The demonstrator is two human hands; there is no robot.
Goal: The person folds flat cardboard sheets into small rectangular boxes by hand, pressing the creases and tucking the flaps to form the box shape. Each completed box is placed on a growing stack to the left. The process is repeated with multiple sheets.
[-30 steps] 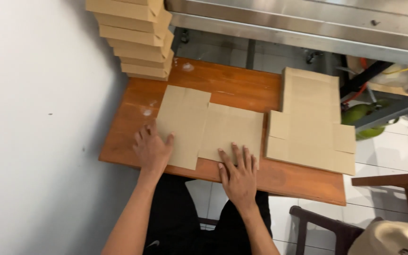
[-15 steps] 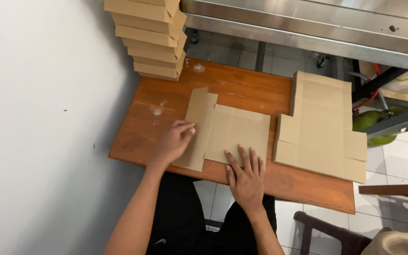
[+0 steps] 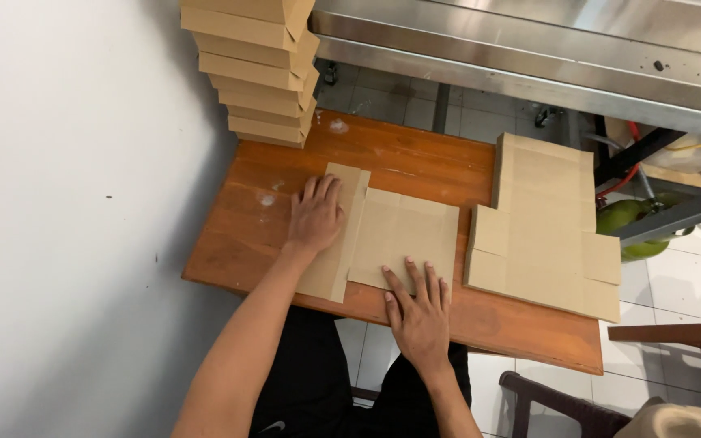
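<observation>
A flat brown cardboard box blank (image 3: pixel 403 231) lies on the orange-brown wooden table (image 3: pixel 423 162) in front of me. Its left side panel (image 3: pixel 342 259) is folded up and inward. My left hand (image 3: pixel 316 215) rests flat against that raised panel, fingers spread. My right hand (image 3: pixel 419 308) presses palm-down on the blank's near edge, holding it on the table.
A stack of unfolded cardboard blanks (image 3: pixel 541 223) lies at the table's right end. Several folded boxes (image 3: pixel 257 69) are piled at the far left corner by the white wall (image 3: pixel 66 203). A steel counter (image 3: pixel 529 49) runs beyond the table. A dark chair (image 3: pixel 561 405) stands at lower right.
My left hand has lifted the blank's left panel off the table and folded it rightward. My right hand stayed pressing the near edge.
</observation>
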